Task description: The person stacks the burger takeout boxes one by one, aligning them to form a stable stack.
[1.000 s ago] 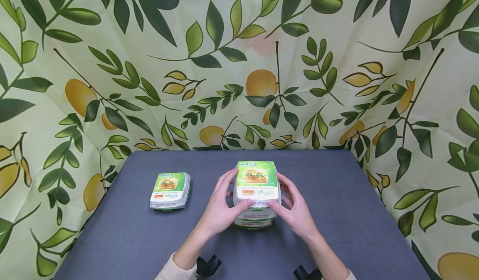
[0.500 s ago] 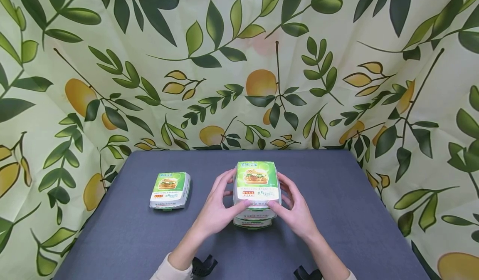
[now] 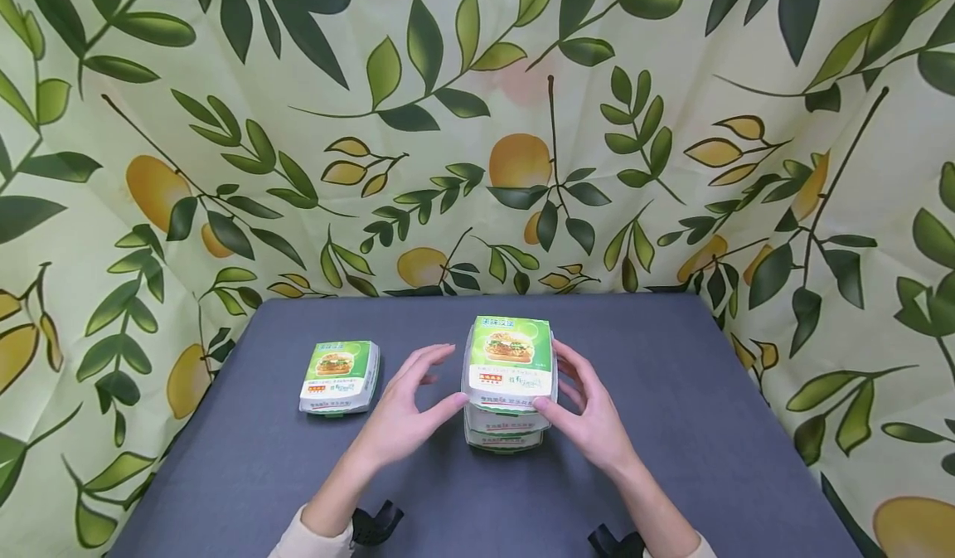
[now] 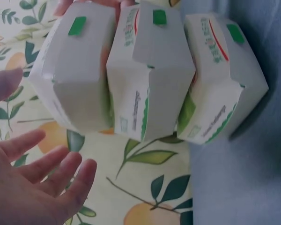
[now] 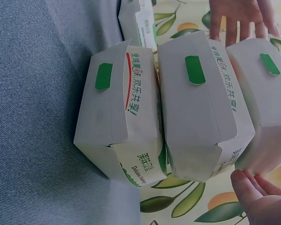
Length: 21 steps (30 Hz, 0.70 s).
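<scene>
Three white and green burger boxes stand in a stack in the middle of the table in the head view. On top is a box [image 3: 513,357] with a burger picture on its lid; under it are the middle box [image 4: 150,65] and the bottom box [image 5: 117,103]. My left hand [image 3: 403,413] is apart from the stack on its left, fingers and thumb spread, holding nothing. With the thumb at the front and the fingers along the right side, my right hand [image 3: 593,425] holds the top box's right front corner. The fingers' far parts are partly hidden behind the box.
A single burger box [image 3: 339,377] lies flat to the left of the stack on the dark grey-blue table [image 3: 224,475]. Behind the table hangs a cloth [image 3: 448,235] printed with leaves and fruit. Black wrist straps [image 3: 376,523] show near the front edge.
My left hand has let go of the top box and moved left and slightly down, away from the stack. The right hand stays at the box, and the stack remains in place.
</scene>
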Motion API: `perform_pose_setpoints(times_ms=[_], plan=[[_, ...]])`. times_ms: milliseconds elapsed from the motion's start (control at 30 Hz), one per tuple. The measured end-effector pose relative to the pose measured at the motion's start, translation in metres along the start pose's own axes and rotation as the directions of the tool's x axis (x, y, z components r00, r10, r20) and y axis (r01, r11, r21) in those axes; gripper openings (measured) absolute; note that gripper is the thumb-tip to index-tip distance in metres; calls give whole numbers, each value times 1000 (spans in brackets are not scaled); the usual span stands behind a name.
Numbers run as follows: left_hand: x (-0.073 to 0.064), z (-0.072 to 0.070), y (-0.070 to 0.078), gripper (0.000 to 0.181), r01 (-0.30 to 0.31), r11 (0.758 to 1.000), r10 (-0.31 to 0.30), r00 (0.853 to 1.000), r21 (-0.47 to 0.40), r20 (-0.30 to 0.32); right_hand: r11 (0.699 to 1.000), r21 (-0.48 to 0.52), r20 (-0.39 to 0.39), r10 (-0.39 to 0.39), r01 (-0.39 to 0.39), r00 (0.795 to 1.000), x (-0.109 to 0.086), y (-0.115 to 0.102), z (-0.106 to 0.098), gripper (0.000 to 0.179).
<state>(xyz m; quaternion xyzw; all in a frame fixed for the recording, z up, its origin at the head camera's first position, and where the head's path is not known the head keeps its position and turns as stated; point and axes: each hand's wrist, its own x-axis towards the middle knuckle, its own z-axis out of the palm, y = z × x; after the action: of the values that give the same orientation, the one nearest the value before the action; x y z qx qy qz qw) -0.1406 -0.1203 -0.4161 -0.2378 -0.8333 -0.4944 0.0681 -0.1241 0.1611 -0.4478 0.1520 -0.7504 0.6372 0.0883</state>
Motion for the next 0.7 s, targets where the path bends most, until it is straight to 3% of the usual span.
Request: perform_pose_setpoints(times_ms=[333, 700], plan=[[-5, -23, -10, 54, 32, 998, -32, 999, 58, -7, 1000, -13, 7, 4, -4, 1000, 1, 0, -2, 76], [-17, -60, -41, 54, 157, 979, -142, 983, 129, -117, 1000, -20, 19, -7, 7, 1000, 0, 0, -4, 72]])
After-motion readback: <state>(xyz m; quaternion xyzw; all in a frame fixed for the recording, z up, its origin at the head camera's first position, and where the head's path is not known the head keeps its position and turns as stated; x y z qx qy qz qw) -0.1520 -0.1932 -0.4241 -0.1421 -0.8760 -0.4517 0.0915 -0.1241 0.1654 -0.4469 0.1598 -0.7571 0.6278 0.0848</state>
